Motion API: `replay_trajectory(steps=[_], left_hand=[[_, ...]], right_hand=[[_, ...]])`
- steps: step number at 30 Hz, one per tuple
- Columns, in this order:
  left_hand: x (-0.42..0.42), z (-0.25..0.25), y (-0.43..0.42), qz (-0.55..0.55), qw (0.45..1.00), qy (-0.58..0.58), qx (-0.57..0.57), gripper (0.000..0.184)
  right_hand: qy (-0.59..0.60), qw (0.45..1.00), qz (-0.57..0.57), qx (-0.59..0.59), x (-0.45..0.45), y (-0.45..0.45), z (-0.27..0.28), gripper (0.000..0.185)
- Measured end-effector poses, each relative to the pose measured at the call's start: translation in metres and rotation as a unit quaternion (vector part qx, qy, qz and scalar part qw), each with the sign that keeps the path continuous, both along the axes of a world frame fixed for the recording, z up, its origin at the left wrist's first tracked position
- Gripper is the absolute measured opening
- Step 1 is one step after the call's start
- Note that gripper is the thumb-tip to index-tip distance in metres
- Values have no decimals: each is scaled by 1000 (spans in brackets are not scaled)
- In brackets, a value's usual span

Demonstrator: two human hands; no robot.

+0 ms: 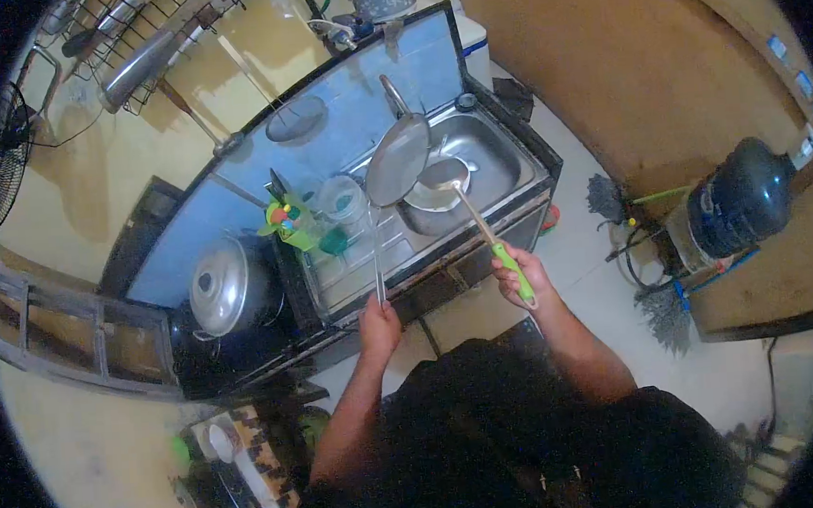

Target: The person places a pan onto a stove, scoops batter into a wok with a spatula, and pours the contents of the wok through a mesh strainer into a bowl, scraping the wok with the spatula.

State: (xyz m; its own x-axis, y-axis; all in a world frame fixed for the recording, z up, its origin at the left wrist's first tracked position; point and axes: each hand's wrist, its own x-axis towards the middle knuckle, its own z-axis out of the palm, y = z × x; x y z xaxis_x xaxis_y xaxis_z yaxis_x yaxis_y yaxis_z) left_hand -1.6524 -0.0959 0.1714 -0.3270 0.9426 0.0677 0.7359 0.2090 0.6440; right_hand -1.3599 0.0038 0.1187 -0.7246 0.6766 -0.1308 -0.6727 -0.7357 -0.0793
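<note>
Well to the left of the stainless-steel sink basin (503, 160), a large silver pot with a domed metal lid (221, 289) stands apart from both tools. Nearer the basin's left side are a lime-green plastic utensil holder (301, 234) and a clear round plastic tub (341, 198); the tub is close enough to the swing of the tool beside it that small, slow movements would suit best. The left hand (380, 330) is closed around the lower end of a long, thin metal handle, whose round, flat, fine-mesh skimmer head (399, 159) hangs tilted over the basin's left edge. Held so far back, the head will probably wobble; a firm wrist, or a grip higher up the handle, should steady it and spare the curved metal tap (393, 95) just behind a knock. At the basin's left end sits a round white bowl (433, 196), partly hidden by the wide metal head of a long-handled utensil (443, 173); whether they touch, I cannot tell. To the right, on the near side of the basin, the right hand (523, 279) is wrapped around that utensil's bright green grip. A light, low angle there should spare the bowl's rim, and a little space between the two heads should stop them catching.
</note>
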Motion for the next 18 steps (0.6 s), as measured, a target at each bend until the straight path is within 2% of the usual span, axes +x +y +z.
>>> replay_trajectory(steps=[1, 4, 7, 10, 13, 18], left_hand=[[-3, -2, -1, 1, 1000, -6, 20, 20], [-11, -4, -4, 9, 999, 26, -26, 21], [2, 31, -4, -4, 1000, -8, 21, 23], [1, 38, -1, -32, 999, -4, 6, 25], [21, 69, -1, -55, 998, -11, 16, 24], [17, 49, 13, -44, 998, 22, -51, 21]], right_hand=[[-4, 1000, 0, -7, 1, 0, -1, 21], [-46, 999, -18, -10, 4, -3, 6, 22], [-88, 996, -23, 8, 4, -4, 5, 25], [-111, 994, -9, 19, 2, 0, 2, 28], [-118, 993, 0, 14, -1, 4, 7, 30], [-127, 992, 6, 19, -1, 1, 21, 37]])
